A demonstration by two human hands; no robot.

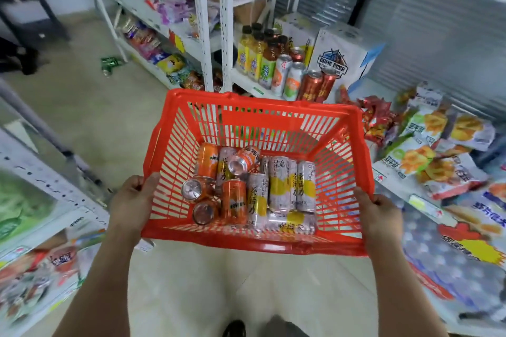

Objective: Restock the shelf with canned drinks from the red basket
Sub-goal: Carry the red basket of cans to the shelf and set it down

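**Basket of Cans Arrives at the Drinks Shelf**

Both hands carry the red slatted plastic basket (pixel 257 123): left hand (pixel 134 194) and right hand (pixel 379 213) curl their fingers over its side rims. Inside lie the orange and white-and-yellow drink cans (pixel 254 189), loose. Beyond its far rim stands the white metal shelf (pixel 246 82) of bottles and cans. Keeping the basket level should stop them rolling.

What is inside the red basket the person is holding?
The red basket, held by the left hand and right hand, holds loose cans: short orange cans and taller white-and-yellow cans. Most lie piled, so any underneath are hidden.
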